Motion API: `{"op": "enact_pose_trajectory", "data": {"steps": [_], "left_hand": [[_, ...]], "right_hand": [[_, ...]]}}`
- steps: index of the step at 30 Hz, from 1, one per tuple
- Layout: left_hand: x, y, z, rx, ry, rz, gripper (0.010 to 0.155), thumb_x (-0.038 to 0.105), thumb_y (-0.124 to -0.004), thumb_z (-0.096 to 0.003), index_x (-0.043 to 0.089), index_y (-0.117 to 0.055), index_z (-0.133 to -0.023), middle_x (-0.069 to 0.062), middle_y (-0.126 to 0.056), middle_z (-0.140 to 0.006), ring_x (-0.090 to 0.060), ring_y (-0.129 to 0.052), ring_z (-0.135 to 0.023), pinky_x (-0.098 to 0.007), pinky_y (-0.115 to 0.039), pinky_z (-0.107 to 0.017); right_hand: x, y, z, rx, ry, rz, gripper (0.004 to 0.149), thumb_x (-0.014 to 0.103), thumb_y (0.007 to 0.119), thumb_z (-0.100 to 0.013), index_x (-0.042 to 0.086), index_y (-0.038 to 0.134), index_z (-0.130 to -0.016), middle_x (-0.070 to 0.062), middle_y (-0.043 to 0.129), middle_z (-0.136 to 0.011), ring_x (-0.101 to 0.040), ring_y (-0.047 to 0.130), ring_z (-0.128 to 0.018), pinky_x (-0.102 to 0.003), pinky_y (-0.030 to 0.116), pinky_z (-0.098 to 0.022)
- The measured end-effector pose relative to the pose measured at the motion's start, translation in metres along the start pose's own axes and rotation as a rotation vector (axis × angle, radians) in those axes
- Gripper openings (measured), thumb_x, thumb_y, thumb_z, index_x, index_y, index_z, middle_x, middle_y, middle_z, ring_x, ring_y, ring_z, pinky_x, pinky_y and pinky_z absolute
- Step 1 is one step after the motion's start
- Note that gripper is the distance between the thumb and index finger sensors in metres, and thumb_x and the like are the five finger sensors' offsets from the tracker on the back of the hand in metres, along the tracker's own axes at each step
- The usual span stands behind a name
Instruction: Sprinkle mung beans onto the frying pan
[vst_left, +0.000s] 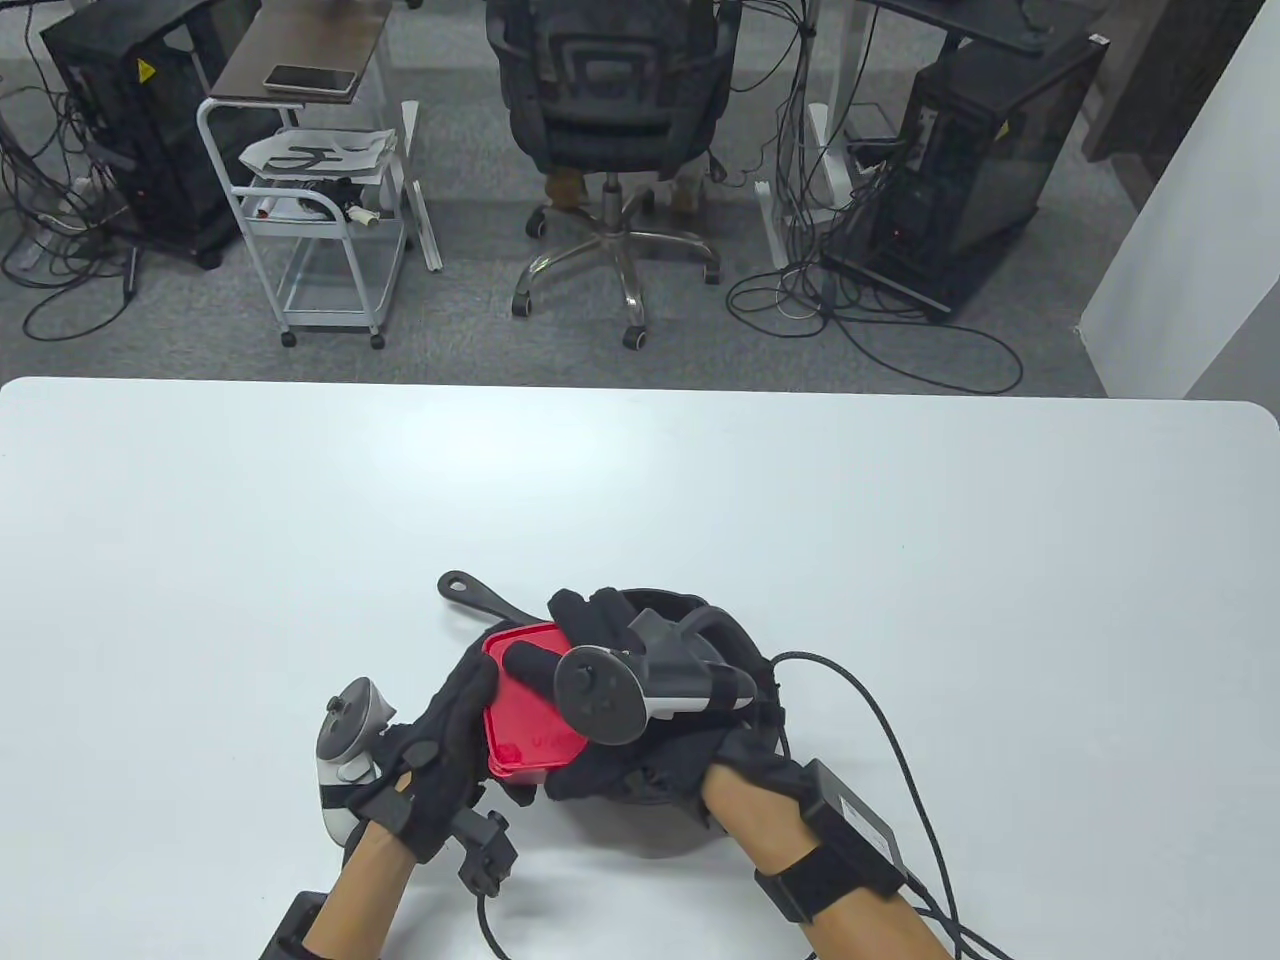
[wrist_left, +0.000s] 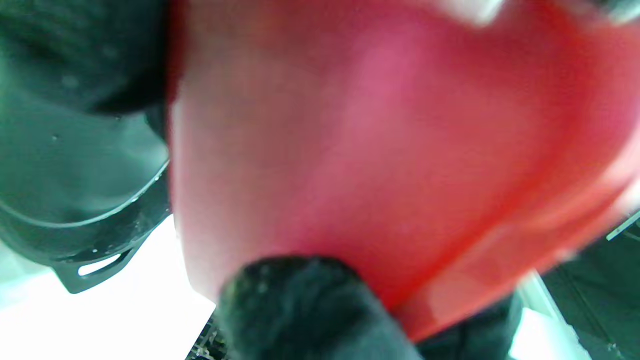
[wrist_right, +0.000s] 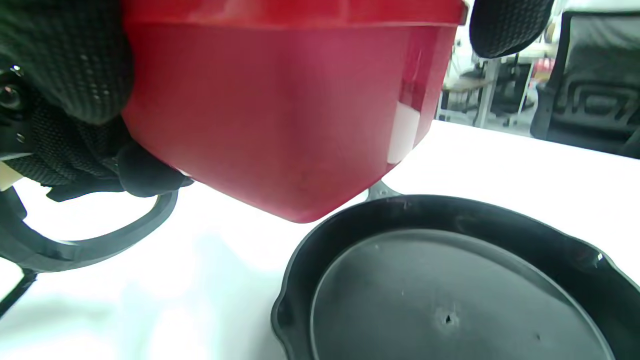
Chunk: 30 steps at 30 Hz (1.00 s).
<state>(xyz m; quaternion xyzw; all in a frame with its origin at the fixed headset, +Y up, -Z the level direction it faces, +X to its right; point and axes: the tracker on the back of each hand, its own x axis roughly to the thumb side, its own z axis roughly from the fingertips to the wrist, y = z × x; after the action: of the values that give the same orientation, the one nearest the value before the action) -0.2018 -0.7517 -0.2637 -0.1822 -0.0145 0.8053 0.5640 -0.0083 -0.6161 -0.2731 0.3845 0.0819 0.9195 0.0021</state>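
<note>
Your left hand and right hand both had fingers clamped on one red container, held over one black frying pan on the table.

Beyond the far edge of my white surface I see grey carpet. A black office chair stands at far centre. At far left, a white wheeled cart carries a phone on its top. Black computer towers stand at far left and far right, amid tangled cables.
</note>
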Motion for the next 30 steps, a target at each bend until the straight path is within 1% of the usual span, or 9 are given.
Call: {"op": "enact_pose_trajectory", "data": {"steps": [2, 4, 7, 8, 11, 15, 17, 19, 30], "left_hand": [[-0.002, 0.0, 0.0, 0.028, -0.003, 0.016, 0.078, 0.078, -0.069, -0.0429, 0.041, -0.048, -0.109, -0.018, -0.076, -0.094, -0.035, -0.103, -0.054, -0.037, -0.096, -0.02], [-0.002, 0.0, 0.0, 0.042, -0.009, 0.017, 0.077, 0.077, -0.069, -0.0434, 0.042, -0.047, -0.108, -0.018, -0.073, -0.096, -0.036, -0.101, -0.057, -0.039, -0.096, -0.023], [-0.005, 0.001, 0.0, 0.086, -0.028, 0.033, 0.077, 0.076, -0.069, -0.0431, 0.042, -0.044, -0.108, -0.017, -0.071, -0.098, -0.036, -0.101, -0.059, -0.04, -0.097, -0.024], [-0.006, 0.001, 0.0, 0.086, -0.026, 0.045, 0.077, 0.076, -0.069, -0.0433, 0.043, -0.043, -0.108, -0.017, -0.07, -0.099, -0.036, -0.1, -0.06, -0.04, -0.097, -0.025], [-0.008, 0.0, 0.0, 0.102, -0.03, 0.056, 0.077, 0.076, -0.069, -0.0431, 0.044, -0.041, -0.107, -0.016, -0.068, -0.1, -0.036, -0.1, -0.062, -0.041, -0.097, -0.025], [-0.014, -0.004, -0.001, 0.071, 0.001, 0.121, 0.077, 0.076, -0.068, -0.0436, 0.045, -0.037, -0.107, -0.016, -0.063, -0.102, -0.036, -0.098, -0.064, -0.041, -0.097, -0.026], [-0.016, -0.005, -0.002, 0.051, 0.007, 0.157, 0.077, 0.076, -0.067, -0.044, 0.047, -0.034, -0.107, -0.015, -0.059, -0.103, -0.037, -0.096, -0.066, -0.042, -0.097, -0.026], [-0.017, -0.007, -0.002, 0.048, 0.004, 0.149, 0.077, 0.078, -0.065, -0.044, 0.048, -0.031, -0.106, -0.015, -0.056, -0.104, -0.036, -0.095, -0.067, -0.04, -0.097, -0.025], [-0.018, -0.01, -0.002, 0.005, -0.003, 0.183, 0.075, 0.078, -0.06, -0.0451, 0.052, -0.022, -0.104, -0.014, -0.042, -0.105, -0.038, -0.09, -0.074, -0.041, -0.097, -0.028]], "right_hand": [[0.002, 0.005, 0.003, -0.048, 0.044, 0.005, 0.093, 0.073, 0.079, -0.045, 0.034, 0.034, -0.116, -0.026, 0.017, -0.124, -0.059, 0.024, -0.11, -0.075, 0.05, -0.069], [0.005, 0.012, 0.006, -0.095, 0.06, 0.009, 0.09, 0.074, 0.075, -0.046, 0.034, 0.036, -0.116, -0.025, 0.023, -0.125, -0.058, 0.031, -0.109, -0.074, 0.054, -0.068], [0.013, 0.024, 0.011, -0.224, 0.107, 0.038, 0.083, 0.074, 0.072, -0.046, 0.037, 0.043, -0.115, -0.023, 0.033, -0.125, -0.057, 0.04, -0.108, -0.072, 0.06, -0.065], [0.015, 0.029, 0.013, -0.268, 0.137, 0.066, 0.082, 0.074, 0.07, -0.046, 0.039, 0.043, -0.115, -0.024, 0.034, -0.125, -0.055, 0.042, -0.108, -0.071, 0.061, -0.065], [0.018, 0.038, 0.014, -0.342, 0.154, 0.103, 0.078, 0.076, 0.063, -0.046, 0.041, 0.045, -0.114, -0.022, 0.038, -0.124, -0.054, 0.045, -0.108, -0.071, 0.063, -0.063], [0.018, 0.048, 0.016, -0.508, 0.155, 0.081, 0.077, 0.079, 0.059, -0.044, 0.04, 0.057, -0.11, -0.02, 0.051, -0.122, -0.054, 0.052, -0.105, -0.073, 0.062, -0.061], [0.019, 0.051, 0.016, -0.562, 0.144, 0.084, 0.075, 0.078, 0.057, -0.045, 0.038, 0.062, -0.108, -0.018, 0.054, -0.121, -0.055, 0.054, -0.102, -0.075, 0.06, -0.059], [0.02, 0.054, 0.016, -0.588, 0.139, 0.082, 0.074, 0.078, 0.056, -0.046, 0.037, 0.064, -0.107, -0.016, 0.061, -0.118, -0.055, 0.056, -0.101, -0.075, 0.06, -0.059], [0.023, 0.057, 0.016, -0.637, 0.144, -0.017, 0.07, 0.076, 0.053, -0.05, 0.033, 0.069, -0.103, -0.01, 0.069, -0.115, -0.056, 0.056, -0.1, -0.079, 0.055, -0.059]]}}
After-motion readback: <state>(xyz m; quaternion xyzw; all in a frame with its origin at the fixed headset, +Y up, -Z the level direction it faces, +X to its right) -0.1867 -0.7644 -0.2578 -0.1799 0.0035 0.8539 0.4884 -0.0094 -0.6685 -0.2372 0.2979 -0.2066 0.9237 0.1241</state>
